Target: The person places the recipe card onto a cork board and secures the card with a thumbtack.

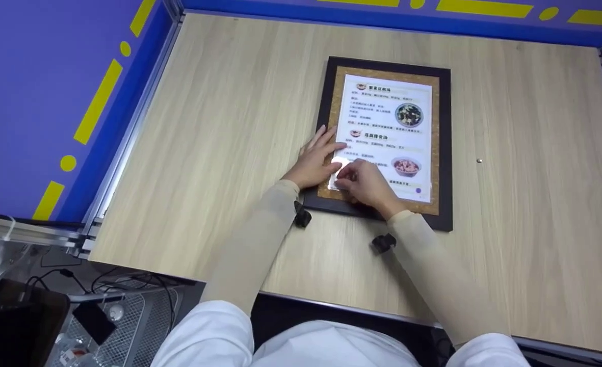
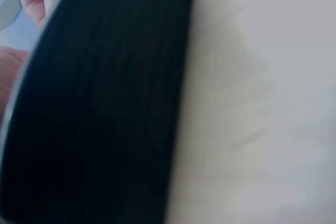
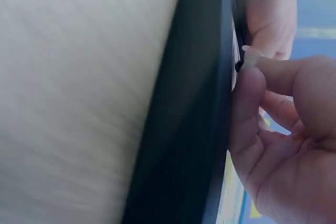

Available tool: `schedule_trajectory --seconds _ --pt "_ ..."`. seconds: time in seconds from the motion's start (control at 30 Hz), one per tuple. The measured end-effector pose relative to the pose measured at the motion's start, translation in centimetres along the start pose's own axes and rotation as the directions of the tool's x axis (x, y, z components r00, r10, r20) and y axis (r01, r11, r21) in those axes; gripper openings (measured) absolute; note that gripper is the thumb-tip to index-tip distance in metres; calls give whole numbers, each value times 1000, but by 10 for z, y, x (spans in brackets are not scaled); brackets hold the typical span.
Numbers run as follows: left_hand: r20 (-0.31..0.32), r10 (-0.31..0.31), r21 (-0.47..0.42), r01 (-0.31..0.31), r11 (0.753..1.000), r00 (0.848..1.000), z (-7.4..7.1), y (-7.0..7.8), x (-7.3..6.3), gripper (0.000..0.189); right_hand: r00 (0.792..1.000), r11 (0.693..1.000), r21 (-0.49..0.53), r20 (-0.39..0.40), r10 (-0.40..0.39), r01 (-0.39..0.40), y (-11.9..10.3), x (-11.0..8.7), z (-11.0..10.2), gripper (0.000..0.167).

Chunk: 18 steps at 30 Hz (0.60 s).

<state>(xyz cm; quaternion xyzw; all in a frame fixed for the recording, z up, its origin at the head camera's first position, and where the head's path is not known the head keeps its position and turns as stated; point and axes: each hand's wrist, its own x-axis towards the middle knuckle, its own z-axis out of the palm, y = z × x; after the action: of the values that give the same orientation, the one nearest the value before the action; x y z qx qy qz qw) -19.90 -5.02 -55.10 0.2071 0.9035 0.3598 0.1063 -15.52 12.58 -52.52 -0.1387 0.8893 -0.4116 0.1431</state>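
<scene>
A printed recipe sheet [image 1: 377, 137] with two food pictures lies on a cork board [image 1: 436, 127] in a black frame [image 1: 446, 153]. My left hand [image 1: 316, 159] rests on the board's lower left side, fingers spread over the sheet's edge. My right hand [image 1: 369, 184] is at the sheet's lower left corner, thumb and finger pinched together. In the right wrist view a small pale piece [image 3: 249, 59] shows at those fingertips; its kind cannot be told. The left wrist view mostly shows the frame's dark side [image 2: 100, 98], with part of the left hand behind.
The frame lies on a wood-grain table [image 1: 219, 153]. A purple dot [image 1: 418, 190] marks the sheet's lower right corner. A small silvery spot [image 1: 479, 160] is on the table to the right. Blue panels [image 1: 61, 66] border the table. A wire basket [image 1: 132, 326] stands below left.
</scene>
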Motion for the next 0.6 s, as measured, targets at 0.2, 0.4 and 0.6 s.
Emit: schedule_trajectory --seconds 0.2,0.4,0.6 --pt "5 -12 -7 12 1000 1000 0 -3 -5 48 999 998 47 17 -36 36 1 -3 4 10" --pt "7 -13 -13 13 1000 1000 0 -3 -5 48 999 939 341 9 40 -40 11 -5 0 14" --pt "-2 0 -16 0 1000 1000 0 -1 -1 48 995 900 435 -86 41 1 21 -4 -2 20"
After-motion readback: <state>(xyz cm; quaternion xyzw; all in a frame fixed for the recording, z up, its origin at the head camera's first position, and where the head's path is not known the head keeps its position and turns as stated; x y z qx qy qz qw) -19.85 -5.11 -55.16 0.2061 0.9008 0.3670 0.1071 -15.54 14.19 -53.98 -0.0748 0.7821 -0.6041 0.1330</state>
